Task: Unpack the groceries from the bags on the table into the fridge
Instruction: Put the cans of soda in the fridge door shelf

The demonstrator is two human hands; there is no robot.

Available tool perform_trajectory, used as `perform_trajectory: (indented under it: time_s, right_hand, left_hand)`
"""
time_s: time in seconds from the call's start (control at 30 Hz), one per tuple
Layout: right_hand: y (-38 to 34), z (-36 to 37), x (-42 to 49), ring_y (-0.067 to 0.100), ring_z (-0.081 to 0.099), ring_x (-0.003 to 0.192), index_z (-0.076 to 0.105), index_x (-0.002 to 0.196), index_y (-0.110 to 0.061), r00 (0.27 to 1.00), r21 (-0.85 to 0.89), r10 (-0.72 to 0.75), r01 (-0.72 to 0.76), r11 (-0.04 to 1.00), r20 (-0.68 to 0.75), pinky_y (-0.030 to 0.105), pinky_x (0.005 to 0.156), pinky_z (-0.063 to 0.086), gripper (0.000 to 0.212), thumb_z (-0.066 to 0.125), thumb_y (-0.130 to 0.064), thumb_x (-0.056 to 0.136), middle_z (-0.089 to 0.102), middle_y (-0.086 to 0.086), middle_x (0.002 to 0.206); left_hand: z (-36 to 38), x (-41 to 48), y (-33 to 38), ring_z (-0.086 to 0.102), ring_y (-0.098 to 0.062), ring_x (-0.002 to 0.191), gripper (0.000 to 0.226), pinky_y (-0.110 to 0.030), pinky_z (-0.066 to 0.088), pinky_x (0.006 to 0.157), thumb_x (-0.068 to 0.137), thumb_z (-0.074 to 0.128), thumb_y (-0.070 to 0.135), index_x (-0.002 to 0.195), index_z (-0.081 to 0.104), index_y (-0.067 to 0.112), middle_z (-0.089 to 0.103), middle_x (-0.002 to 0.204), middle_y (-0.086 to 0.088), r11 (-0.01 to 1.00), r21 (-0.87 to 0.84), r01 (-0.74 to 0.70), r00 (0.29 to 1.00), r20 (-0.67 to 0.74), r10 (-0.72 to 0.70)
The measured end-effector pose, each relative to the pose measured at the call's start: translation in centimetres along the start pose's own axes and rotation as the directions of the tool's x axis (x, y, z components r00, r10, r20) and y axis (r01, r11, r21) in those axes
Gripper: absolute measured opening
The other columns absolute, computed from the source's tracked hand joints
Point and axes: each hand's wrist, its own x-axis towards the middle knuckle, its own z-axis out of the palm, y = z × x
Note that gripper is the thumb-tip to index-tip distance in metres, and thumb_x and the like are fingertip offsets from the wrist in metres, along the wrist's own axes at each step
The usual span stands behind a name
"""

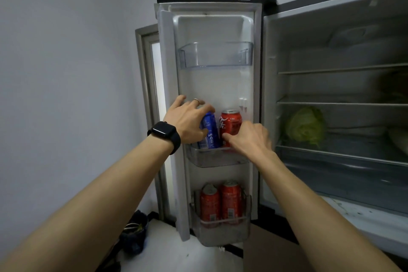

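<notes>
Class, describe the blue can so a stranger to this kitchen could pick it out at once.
Start at the open fridge door. On its middle shelf two cans stand side by side. Take the left one, gripped by the left hand: it is the only blue can, unlike the red can beside it and the two red ones below.

Plain grey wall (66, 73), pale floor (174, 254), dim light.
</notes>
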Motion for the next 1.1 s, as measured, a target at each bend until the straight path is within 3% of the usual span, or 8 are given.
perform_trajectory:
  time_s: [0.23, 0.43, 0.57, 0.7, 0.9, 1.1]
  right_hand:
    - [1.0, 0.4, -1.3, 0.027, 0.064, 0.099, 0.049, 0.127, -0.015, 0.993, 0.123, -0.052, 0.066, 0.990, -0.108, 0.038, 0.081, 0.054, 0.055, 0.063, -0.052, 0.089, 0.069, 0.007, 0.106]
    - [1.2, 0.4, -4.9, 0.022, 0.053, 0.110, 0.056, 0.128, -0.020, 0.962, 0.229, -0.163, 0.213, 0.950, -0.217, 0.036, 0.086, 0.048, 0.039, 0.060, -0.038, 0.094, 0.065, 0.001, 0.116]
    - [0.2, 0.3, -8.0, 0.015, 0.052, 0.111, 0.062, 0.122, -0.025, 0.944, 0.273, -0.238, 0.297, 0.915, -0.230, 0.028, 0.086, 0.042, 0.030, 0.061, -0.033, 0.093, 0.066, -0.006, 0.113]
    - [-1.6, 0.9, -14.0, 0.006, 0.052, 0.112, 0.066, 0.120, -0.028, 0.918, 0.344, -0.301, 0.379, 0.859, -0.259, 0.022, 0.093, 0.038, 0.028, 0.065, -0.028, 0.092, 0.066, -0.013, 0.117]
    - [-5.4, 5.3, -26.5, 0.007, 0.053, 0.114, 0.070, 0.119, -0.028, 0.895, 0.369, -0.438, 0.435, 0.822, -0.079, 0.023, 0.098, 0.040, 0.027, 0.066, -0.029, 0.092, 0.067, -0.014, 0.117]
    - [-12.1, 11.7, -39.6, 0.006, 0.047, 0.126, 0.066, 0.128, -0.033, 0.799, 0.419, -0.549, 0.423, 0.803, 0.246, 0.022, 0.105, 0.034, 0.032, 0.060, -0.037, 0.097, 0.063, -0.018, 0.128]
  left_hand:
    - [-0.5, -0.8, -0.1, 0.050, -0.021, 0.124, 0.052, -0.040, 0.028, 0.114, 0.087, 0.062, 0.046, 0.136, 0.048, 0.033, 0.053, 0.139, -0.002, 0.999, 0.041, -0.026, 0.999, -0.035, 0.028]
    - [-0.4, -4.1, -0.1, 0.048, -0.022, 0.127, 0.046, -0.041, 0.024, 0.114, 0.091, 0.058, 0.044, 0.134, 0.053, 0.029, 0.050, 0.143, -0.002, 0.997, 0.066, -0.047, 0.997, -0.063, 0.051]
    - [-0.4, -8.1, -0.8, 0.041, -0.019, 0.136, 0.044, -0.044, 0.021, 0.118, 0.095, 0.051, 0.043, 0.137, 0.052, 0.032, 0.048, 0.146, 0.003, 1.000, -0.014, 0.004, 0.999, -0.036, -0.005]
    - [0.2, -15.5, -1.2, 0.041, -0.016, 0.135, 0.045, -0.042, 0.026, 0.117, 0.093, 0.053, 0.043, 0.138, 0.051, 0.037, 0.050, 0.145, 0.006, 0.971, -0.183, 0.151, 0.985, -0.057, -0.164]
    - [2.5, -33.0, -2.5, 0.048, -0.017, 0.126, 0.049, -0.036, 0.037, 0.108, 0.090, 0.051, 0.045, 0.138, 0.050, 0.037, 0.054, 0.139, 0.008, 0.884, -0.302, 0.357, 0.934, 0.148, -0.326]
    - [2.5, -51.6, -5.6, 0.049, -0.016, 0.126, 0.049, -0.036, 0.040, 0.106, 0.092, 0.051, 0.045, 0.140, 0.050, 0.036, 0.054, 0.139, 0.007, 0.770, -0.227, 0.597, 0.782, 0.376, -0.496]
